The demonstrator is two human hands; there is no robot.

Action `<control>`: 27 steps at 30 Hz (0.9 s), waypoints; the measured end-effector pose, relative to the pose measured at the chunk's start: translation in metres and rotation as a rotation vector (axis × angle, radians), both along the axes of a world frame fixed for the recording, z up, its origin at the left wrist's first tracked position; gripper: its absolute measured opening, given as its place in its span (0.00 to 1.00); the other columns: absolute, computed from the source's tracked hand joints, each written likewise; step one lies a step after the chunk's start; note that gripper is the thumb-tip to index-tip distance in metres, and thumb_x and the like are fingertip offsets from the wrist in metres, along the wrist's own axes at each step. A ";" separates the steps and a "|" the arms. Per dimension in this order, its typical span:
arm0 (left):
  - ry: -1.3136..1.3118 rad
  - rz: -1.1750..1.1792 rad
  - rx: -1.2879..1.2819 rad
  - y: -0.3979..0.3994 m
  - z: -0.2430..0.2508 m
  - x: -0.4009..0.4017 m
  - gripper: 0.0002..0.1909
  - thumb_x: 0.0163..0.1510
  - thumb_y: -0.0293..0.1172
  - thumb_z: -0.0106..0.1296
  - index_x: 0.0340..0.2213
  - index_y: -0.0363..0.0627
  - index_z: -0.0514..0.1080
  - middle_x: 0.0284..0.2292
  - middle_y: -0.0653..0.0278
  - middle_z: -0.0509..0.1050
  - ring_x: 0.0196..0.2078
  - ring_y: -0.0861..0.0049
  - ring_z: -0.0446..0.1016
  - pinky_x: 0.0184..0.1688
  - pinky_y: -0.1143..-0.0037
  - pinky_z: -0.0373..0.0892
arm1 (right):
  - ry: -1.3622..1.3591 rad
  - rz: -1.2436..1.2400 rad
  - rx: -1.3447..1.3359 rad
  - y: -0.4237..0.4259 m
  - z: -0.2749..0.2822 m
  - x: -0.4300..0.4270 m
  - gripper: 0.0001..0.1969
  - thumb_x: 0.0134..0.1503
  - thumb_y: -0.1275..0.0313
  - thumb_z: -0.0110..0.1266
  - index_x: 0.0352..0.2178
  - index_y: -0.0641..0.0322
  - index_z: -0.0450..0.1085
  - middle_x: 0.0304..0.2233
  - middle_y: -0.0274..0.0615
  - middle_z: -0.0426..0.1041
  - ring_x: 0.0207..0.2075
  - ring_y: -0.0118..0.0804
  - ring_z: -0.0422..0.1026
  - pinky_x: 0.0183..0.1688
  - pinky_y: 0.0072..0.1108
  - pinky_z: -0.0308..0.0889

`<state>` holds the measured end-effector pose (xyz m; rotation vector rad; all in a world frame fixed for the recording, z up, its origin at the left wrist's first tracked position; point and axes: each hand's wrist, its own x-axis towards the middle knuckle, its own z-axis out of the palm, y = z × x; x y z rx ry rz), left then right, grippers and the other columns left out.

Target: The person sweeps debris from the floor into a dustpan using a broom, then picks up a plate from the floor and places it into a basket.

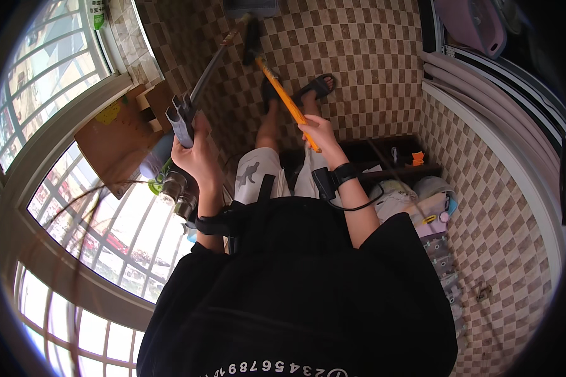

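Observation:
My left hand (pixel 194 153) is closed around the top of a grey long-handled tool (pixel 205 77), by its toothed plastic handle end. That pole runs up toward a grey dustpan (pixel 251 6) at the top edge of the view. My right hand (pixel 321 136) grips the upper end of an orange broom handle (pixel 285 96). The handle slants down to a dark broom head (pixel 251 40), which is near the floor beside the dustpan. Where the pole joins the dustpan is too dim to tell.
Checkered tiles cover the floor (pixel 372 61); my sandalled feet stand on it. A cardboard box (pixel 118 136) and glass jars (pixel 173 186) are by the barred window at left. A dark shelf (pixel 401 172) and plastic bags (pixel 391 198) lie at right.

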<state>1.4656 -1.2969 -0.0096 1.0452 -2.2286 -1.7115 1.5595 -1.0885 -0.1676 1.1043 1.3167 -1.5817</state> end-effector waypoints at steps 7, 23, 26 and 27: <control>-0.071 -0.022 -0.055 0.009 0.001 0.001 0.05 0.50 0.26 0.52 0.27 0.36 0.72 0.18 0.77 0.66 0.19 0.94 0.58 0.22 0.88 0.51 | 0.060 -0.073 0.026 0.017 -0.017 -0.025 0.22 0.49 0.70 0.56 0.46 0.66 0.64 0.21 0.39 0.69 0.16 0.24 0.66 0.14 0.14 0.59; -0.011 -0.014 0.117 0.077 -0.027 -0.038 0.08 0.50 0.29 0.53 0.20 0.46 0.67 0.14 0.78 0.61 0.13 0.94 0.52 0.16 0.85 0.46 | -0.168 -0.419 0.219 0.203 0.042 0.100 0.17 0.51 0.67 0.54 0.42 0.61 0.69 0.18 0.39 0.68 0.12 0.24 0.63 0.13 0.14 0.56; -0.015 0.029 0.149 0.089 -0.021 -0.038 0.08 0.50 0.29 0.53 0.20 0.46 0.66 0.14 0.78 0.61 0.13 0.94 0.52 0.16 0.85 0.46 | -0.085 -0.352 0.278 0.199 0.050 0.101 0.18 0.51 0.69 0.54 0.44 0.62 0.67 0.16 0.38 0.67 0.11 0.25 0.63 0.12 0.16 0.56; -0.005 0.031 0.125 0.090 -0.017 -0.038 0.08 0.50 0.29 0.53 0.20 0.46 0.66 0.14 0.78 0.61 0.13 0.94 0.52 0.15 0.86 0.46 | -0.087 -0.322 0.256 0.194 0.057 0.092 0.20 0.51 0.69 0.55 0.45 0.63 0.66 0.16 0.38 0.67 0.10 0.25 0.63 0.12 0.16 0.56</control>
